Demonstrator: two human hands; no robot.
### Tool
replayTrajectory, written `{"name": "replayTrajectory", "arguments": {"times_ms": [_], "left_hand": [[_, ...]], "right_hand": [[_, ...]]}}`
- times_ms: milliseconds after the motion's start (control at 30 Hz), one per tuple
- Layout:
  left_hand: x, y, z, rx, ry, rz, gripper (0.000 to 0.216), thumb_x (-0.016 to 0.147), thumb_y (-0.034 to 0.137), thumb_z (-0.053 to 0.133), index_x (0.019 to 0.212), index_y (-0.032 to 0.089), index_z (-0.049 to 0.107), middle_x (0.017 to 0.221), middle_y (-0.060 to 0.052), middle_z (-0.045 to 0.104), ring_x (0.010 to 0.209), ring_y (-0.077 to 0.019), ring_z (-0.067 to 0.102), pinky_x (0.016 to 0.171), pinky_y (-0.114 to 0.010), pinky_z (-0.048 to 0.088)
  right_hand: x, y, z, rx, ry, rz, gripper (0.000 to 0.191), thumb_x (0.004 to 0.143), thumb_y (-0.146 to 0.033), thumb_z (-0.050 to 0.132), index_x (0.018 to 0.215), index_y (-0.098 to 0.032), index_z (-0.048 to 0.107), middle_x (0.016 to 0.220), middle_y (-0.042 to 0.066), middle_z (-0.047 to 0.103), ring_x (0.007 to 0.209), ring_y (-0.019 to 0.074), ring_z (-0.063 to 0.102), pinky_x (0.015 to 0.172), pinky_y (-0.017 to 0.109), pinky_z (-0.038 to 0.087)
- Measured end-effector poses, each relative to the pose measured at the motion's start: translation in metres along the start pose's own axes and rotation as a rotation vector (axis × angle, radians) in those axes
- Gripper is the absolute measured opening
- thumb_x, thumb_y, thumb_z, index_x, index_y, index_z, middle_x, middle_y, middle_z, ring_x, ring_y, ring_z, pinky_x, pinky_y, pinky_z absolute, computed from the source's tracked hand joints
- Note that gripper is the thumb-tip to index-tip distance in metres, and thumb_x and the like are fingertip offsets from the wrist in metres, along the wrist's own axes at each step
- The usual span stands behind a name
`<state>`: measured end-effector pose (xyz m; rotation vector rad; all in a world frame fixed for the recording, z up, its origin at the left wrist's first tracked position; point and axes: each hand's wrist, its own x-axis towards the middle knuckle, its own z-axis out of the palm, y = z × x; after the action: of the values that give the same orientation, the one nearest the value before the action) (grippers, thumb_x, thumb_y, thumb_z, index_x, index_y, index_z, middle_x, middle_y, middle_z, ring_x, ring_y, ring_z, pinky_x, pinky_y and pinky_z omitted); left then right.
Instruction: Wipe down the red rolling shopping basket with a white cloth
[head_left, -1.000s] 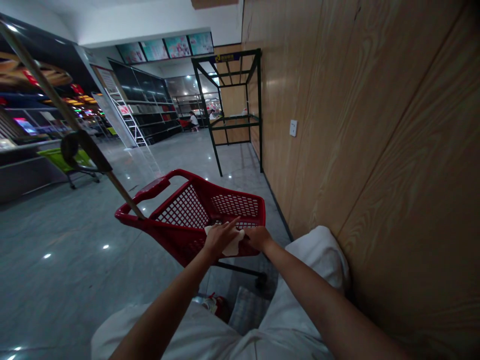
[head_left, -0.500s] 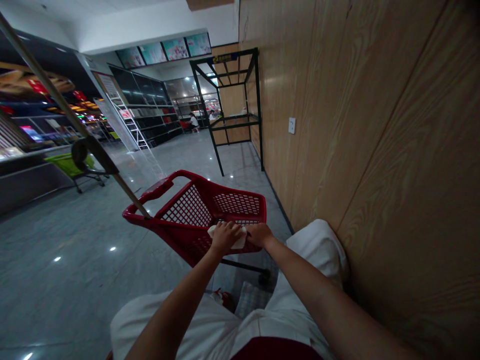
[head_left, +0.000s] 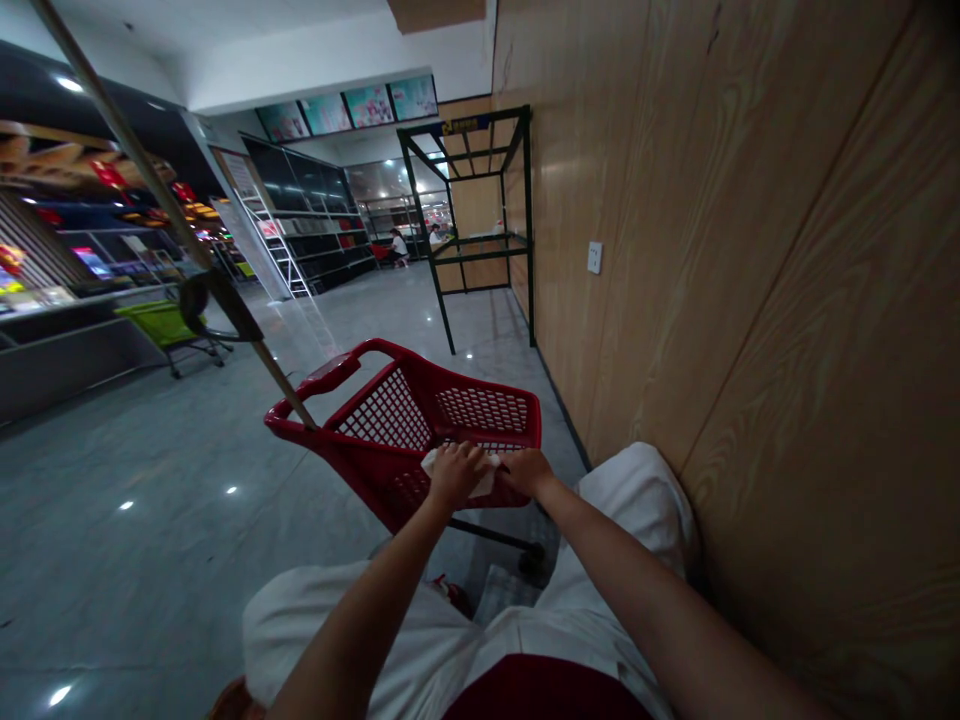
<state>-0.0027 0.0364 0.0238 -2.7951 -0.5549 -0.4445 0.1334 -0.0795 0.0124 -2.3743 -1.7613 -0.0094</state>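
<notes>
The room is dim, with a small bright lamp [head_left: 70,84] glaring high up on the left, colored lights [head_left: 11,260] glowing at the far left, and little white shiny spots [head_left: 231,490] dotting the gray floor [head_left: 165,590]. The wooden wall [head_left: 675,200] gets very dark toward the right, nearly black in the bottom corner. The red cart [head_left: 337,455] looks fairly clear, but far-off things are fuzzy, and the edges look stretched.

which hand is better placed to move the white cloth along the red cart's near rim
Probably the left hand: it lies over the white cloth at the red cart's near rim. The right hand is curled beside it; its hold is unclear.
</notes>
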Motion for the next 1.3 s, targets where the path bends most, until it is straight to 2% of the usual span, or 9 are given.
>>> {"name": "replayTrajectory", "arguments": {"times_ms": [133, 233, 400, 600, 700, 833, 967, 1200, 1300], "left_hand": [[0.006, 0.023, 0.006, 0.020, -0.005, 0.077, 0.026, 0.089, 0.041, 0.045, 0.108, 0.027, 0.057, 0.107, -0.007, 0.059, 0.093, -0.0224, 0.054, 0.080, -0.036, 0.037], [0.002, -0.011, 0.002, 0.016, -0.051, 0.190, 0.026, 0.089, 0.041, 0.047, 0.111, 0.030, 0.055, 0.105, -0.005, 0.059, 0.093, -0.0206, 0.054, 0.078, -0.033, 0.037], [-0.011, -0.052, -0.005, 0.009, -0.003, 0.086, 0.024, 0.087, 0.045, 0.049, 0.103, 0.030, 0.059, 0.105, -0.003, 0.061, 0.092, -0.0196, 0.055, 0.080, -0.033, 0.036], [0.000, 0.015, 0.005, -0.022, 0.048, 0.026, 0.028, 0.088, 0.048, 0.045, 0.100, 0.027, 0.059, 0.103, -0.005, 0.060, 0.094, -0.0216, 0.053, 0.083, -0.037, 0.034], [0.005, 0.024, 0.010, -0.043, 0.036, 0.061, 0.029, 0.089, 0.048, 0.044, 0.103, 0.028, 0.058, 0.106, -0.006, 0.059, 0.096, -0.0211, 0.053, 0.083, -0.036, 0.034], [-0.004, -0.025, 0.003, -0.049, 0.028, 0.142, 0.026, 0.087, 0.046, 0.049, 0.106, 0.032, 0.058, 0.106, -0.004, 0.060, 0.093, -0.0189, 0.055, 0.079, -0.032, 0.036], [-0.019, -0.062, -0.011, -0.029, 0.089, -0.007, 0.024, 0.089, 0.046, 0.046, 0.101, 0.032, 0.061, 0.104, -0.002, 0.062, 0.091, -0.0177, 0.055, 0.081, -0.033, 0.035], [-0.003, 0.020, 0.000, -0.082, 0.179, -0.128, 0.026, 0.090, 0.044, 0.043, 0.098, 0.029, 0.062, 0.107, -0.003, 0.063, 0.094, -0.0206, 0.053, 0.084, -0.037, 0.033], [0.004, 0.029, 0.004, -0.080, 0.147, -0.087, 0.025, 0.089, 0.044, 0.044, 0.096, 0.028, 0.062, 0.107, -0.004, 0.063, 0.093, -0.0212, 0.054, 0.083, -0.037, 0.034]], "right_hand": [[-0.001, 0.003, 0.001, 0.005, -0.001, -0.015, 0.033, 0.090, -0.038, 0.040, 0.111, -0.026, 0.062, 0.100, 0.006, 0.070, 0.089, 0.0206, 0.065, 0.075, 0.028, 0.044], [-0.002, 0.005, 0.001, 0.003, 0.002, -0.026, 0.040, 0.091, -0.050, 0.038, 0.106, -0.025, 0.064, 0.100, 0.007, 0.070, 0.089, 0.0210, 0.065, 0.075, 0.029, 0.044], [-0.001, 0.003, 0.003, 0.001, 0.019, -0.015, 0.050, 0.088, -0.062, 0.037, 0.104, -0.022, 0.064, 0.095, 0.008, 0.070, 0.087, 0.0217, 0.065, 0.074, 0.029, 0.044], [0.001, 0.001, 0.003, 0.015, 0.020, -0.011, 0.031, 0.089, -0.040, 0.043, 0.102, -0.023, 0.065, 0.096, 0.007, 0.071, 0.086, 0.0206, 0.065, 0.072, 0.027, 0.044], [0.000, 0.003, 0.001, 0.016, -0.006, 0.000, 0.030, 0.088, -0.033, 0.043, 0.106, -0.022, 0.065, 0.100, 0.007, 0.070, 0.087, 0.0191, 0.065, 0.073, 0.026, 0.043], [0.000, 0.007, 0.002, 0.014, 0.013, -0.038, 0.042, 0.090, -0.053, 0.039, 0.102, -0.023, 0.065, 0.098, 0.007, 0.070, 0.088, 0.0200, 0.065, 0.072, 0.026, 0.043], [0.001, 0.008, 0.006, -0.004, 0.048, -0.043, 0.048, 0.088, -0.061, 0.038, 0.099, -0.022, 0.065, 0.095, 0.008, 0.071, 0.087, 0.0213, 0.065, 0.070, 0.027, 0.044], [0.006, 0.009, 0.017, 0.072, 0.126, -0.067, 0.029, 0.092, -0.039, 0.043, 0.102, -0.020, 0.063, 0.098, 0.007, 0.069, 0.089, 0.0186, 0.064, 0.076, 0.026, 0.044], [0.008, 0.013, 0.022, 0.069, 0.184, -0.098, 0.023, 0.092, -0.027, 0.044, 0.100, -0.017, 0.063, 0.100, 0.007, 0.068, 0.094, 0.0174, 0.061, 0.086, 0.026, 0.043]]}}
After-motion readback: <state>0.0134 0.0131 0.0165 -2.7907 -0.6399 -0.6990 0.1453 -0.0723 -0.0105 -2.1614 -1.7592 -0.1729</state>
